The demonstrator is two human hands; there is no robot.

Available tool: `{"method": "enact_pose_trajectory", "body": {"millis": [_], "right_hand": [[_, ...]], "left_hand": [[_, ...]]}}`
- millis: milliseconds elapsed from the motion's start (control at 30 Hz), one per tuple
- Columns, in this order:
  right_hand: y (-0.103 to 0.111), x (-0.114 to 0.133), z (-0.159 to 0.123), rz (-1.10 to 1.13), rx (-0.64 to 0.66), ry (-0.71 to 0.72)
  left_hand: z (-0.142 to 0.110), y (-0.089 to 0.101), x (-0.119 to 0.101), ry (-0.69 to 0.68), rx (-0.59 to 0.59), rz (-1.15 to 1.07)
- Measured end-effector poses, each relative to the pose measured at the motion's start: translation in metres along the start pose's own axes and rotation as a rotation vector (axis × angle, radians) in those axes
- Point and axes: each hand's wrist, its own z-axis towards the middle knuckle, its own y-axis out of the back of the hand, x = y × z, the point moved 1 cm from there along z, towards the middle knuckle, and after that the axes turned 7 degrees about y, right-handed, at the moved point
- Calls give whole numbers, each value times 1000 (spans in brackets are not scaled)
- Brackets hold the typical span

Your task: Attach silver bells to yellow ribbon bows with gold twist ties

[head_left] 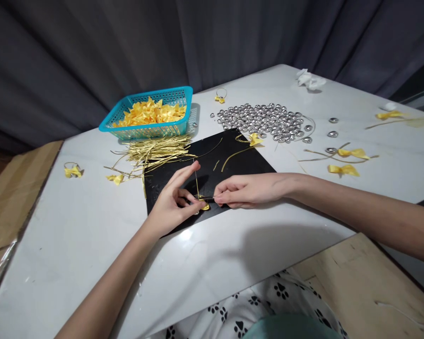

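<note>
Yellow bow (205, 206), wire (197, 179) loose, pinched by left hand (171, 202); my right hand (238, 190) grips dark tool (209, 198); far-edge looped bow (219, 99) looks finished, basket (190, 101) bows (151, 113) unwired.

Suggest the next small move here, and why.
Probably bend the upright gold strand down with the right hand while the left hand steadies the yellow piece: the strand juts up beside that piece, and the right hand's thin dark tool reaches that spot.

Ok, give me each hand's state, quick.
Left hand: pinched on a yellow ribbon bow, one finger raised.
Right hand: closed on a thin dark rod.
</note>
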Motion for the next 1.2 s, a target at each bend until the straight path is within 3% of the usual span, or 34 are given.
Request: {"method": "enact_pose_trajectory", "body": {"millis": [633, 1200], "right_hand": [[-1, 0, 1, -8, 19, 21], [-4, 5, 2, 136, -1, -39]], "left_hand": [[0, 0, 2, -20, 5, 5], [1, 0, 1, -15, 21, 4]]}}
